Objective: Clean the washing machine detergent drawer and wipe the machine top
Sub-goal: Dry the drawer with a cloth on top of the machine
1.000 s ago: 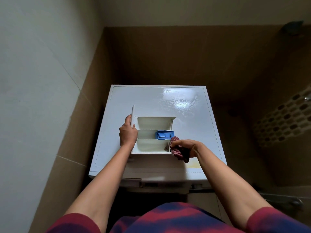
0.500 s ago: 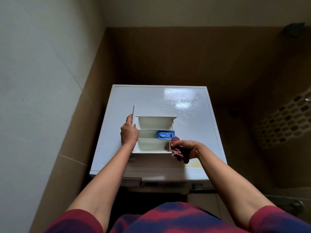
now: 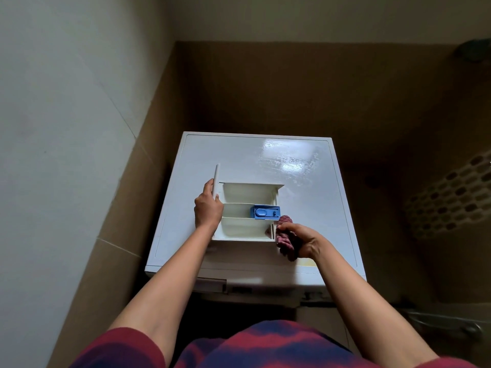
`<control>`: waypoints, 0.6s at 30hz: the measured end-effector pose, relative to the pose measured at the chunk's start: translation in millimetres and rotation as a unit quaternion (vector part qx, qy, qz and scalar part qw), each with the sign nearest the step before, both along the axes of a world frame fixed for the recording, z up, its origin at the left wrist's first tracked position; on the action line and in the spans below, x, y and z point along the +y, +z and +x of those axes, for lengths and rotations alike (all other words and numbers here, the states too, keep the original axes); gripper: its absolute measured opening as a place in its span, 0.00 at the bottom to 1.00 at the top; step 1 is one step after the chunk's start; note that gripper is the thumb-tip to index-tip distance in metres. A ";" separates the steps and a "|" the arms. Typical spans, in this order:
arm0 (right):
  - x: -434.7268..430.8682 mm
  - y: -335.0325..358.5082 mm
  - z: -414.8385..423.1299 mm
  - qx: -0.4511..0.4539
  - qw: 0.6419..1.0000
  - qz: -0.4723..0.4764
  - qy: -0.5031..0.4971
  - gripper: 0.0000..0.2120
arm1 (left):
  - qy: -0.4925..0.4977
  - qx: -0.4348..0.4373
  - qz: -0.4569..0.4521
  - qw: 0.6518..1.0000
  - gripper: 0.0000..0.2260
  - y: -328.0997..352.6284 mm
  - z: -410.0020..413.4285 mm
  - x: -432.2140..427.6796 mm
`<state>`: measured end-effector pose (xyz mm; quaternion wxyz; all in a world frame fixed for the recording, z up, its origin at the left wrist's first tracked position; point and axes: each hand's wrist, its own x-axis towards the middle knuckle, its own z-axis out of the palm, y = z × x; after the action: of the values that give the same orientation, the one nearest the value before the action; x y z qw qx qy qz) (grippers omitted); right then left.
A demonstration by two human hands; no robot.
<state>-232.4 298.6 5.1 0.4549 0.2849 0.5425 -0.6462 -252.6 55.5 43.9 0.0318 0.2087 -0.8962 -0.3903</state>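
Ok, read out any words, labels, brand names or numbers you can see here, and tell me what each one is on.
No text in this view can be read.
Blue insert in the detergent drawer: moulded shapes only, any marking too small to read.
Washing machine front panel: blurred, nothing legible.
Machine top and red cloth: no lettering visible.

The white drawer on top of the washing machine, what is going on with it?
A person is cleaning the detergent drawer, which lies on the washing machine top. The left hand grips its front-panel end. The right hand holds a reddish cloth against the drawer's right end. A blue insert sits in the middle compartment.
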 end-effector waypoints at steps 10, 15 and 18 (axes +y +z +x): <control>-0.8 16.1 -18.5 -0.001 0.982 0.043 0.184 0.09 | -0.007 -0.010 -0.021 1.000 0.19 -1.1 -3.1 0.9; 3.7 10.2 -14.4 0.002 0.986 0.017 0.166 0.08 | -0.011 -0.010 -0.019 1.000 0.19 -1.5 -2.6 -0.4; 6.0 11.0 -10.7 0.017 0.989 0.006 0.148 0.08 | -0.010 -0.009 -0.018 1.000 0.19 -0.5 -2.2 -0.6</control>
<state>-243.1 304.6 16.1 0.5345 0.1927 0.5903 -0.5734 -254.8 54.9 43.4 0.0238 0.2027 -0.9054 -0.3724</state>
